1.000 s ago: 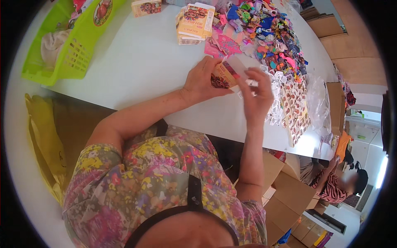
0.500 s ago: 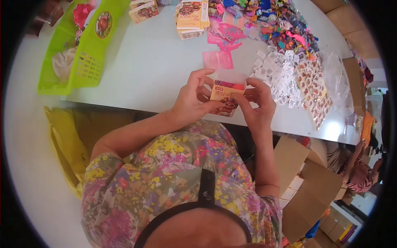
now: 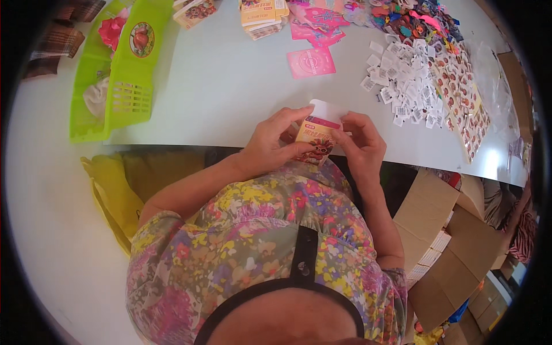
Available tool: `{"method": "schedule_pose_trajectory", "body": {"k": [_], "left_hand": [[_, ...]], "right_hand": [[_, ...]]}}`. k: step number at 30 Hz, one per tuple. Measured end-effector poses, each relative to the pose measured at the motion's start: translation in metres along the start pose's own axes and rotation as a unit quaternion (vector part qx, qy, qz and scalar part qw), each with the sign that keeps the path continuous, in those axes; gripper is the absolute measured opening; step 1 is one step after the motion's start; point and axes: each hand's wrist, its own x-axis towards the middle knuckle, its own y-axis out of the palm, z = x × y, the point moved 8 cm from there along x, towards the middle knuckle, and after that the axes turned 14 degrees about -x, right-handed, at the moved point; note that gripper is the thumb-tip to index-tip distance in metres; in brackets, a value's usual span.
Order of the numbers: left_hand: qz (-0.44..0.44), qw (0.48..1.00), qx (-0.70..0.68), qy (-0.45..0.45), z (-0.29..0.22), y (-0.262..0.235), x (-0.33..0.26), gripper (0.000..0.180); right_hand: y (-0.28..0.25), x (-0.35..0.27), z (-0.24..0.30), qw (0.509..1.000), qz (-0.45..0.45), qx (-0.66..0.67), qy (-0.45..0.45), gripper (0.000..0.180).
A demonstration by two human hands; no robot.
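A small yellow-orange printed box point(image 3: 317, 133) is held upright at the table's near edge, its white top flap point(image 3: 325, 108) raised. Something pink and purple shows just inside its mouth. My left hand point(image 3: 280, 135) grips the box from the left, thumb across its front. On the other side my right hand point(image 3: 360, 142) has its thumb on the front and its fingers curled near the flap. Beyond the box a pink card or packet point(image 3: 311, 62) lies flat on the white table point(image 3: 213, 98).
A green basket point(image 3: 131, 118) with cloth items stands at left. Flat boxes point(image 3: 261, 17) and pink packets point(image 3: 318, 26) lie at the back. White tags point(image 3: 405, 80), a sticker sheet point(image 3: 464, 100) and a colourful heap point(image 3: 411, 20) fill the right side. Cardboard cartons point(image 3: 428, 213) stand below the table's right edge.
The view has shifted, so the table things sit elsewhere in the picture. My hands still hold the box; the white flap now shows more clearly, and less of the contents shows.
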Motion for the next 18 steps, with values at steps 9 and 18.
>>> {"method": "schedule_pose_trajectory", "body": {"k": [9, 18], "left_hand": [[0.021, 0.995, 0.091, 0.028, -0.01, 0.002, 0.001, 0.05], [-0.053, 0.981, 0.105, 0.152, -0.036, -0.009, 0.021, 0.017]], "right_hand": [[-0.002, 0.002, -0.007, 0.998, 0.032, -0.047, 0.01, 0.009], [0.001, 0.004, 0.026, 0.998, -0.021, -0.052, -0.028, 0.012]]}}
